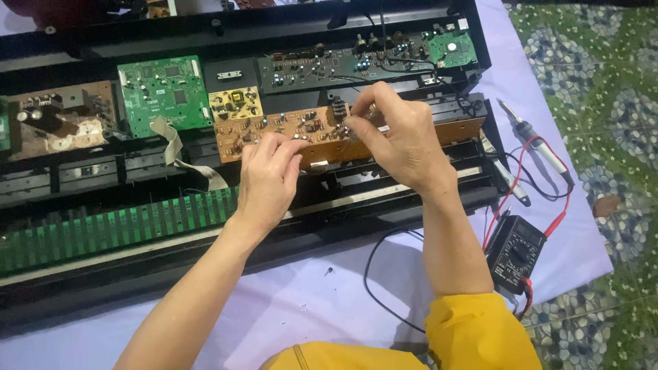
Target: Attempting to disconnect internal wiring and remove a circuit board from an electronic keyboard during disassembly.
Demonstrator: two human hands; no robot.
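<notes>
Hands (269,179) (397,140) pinching orange circuit board (288,130)

Inside the opened keyboard case (82,288), long circuit board (288,133) ahead of key contact strip (116,229); to its right, multimeter (515,252) before soldering iron (531,133).

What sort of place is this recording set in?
Probably an informal electronics repair spot set up on a floor: an opened keyboard chassis with bare circuit boards lies on a lilac cloth over patterned tiles, with a multimeter and soldering iron alongside.
</notes>
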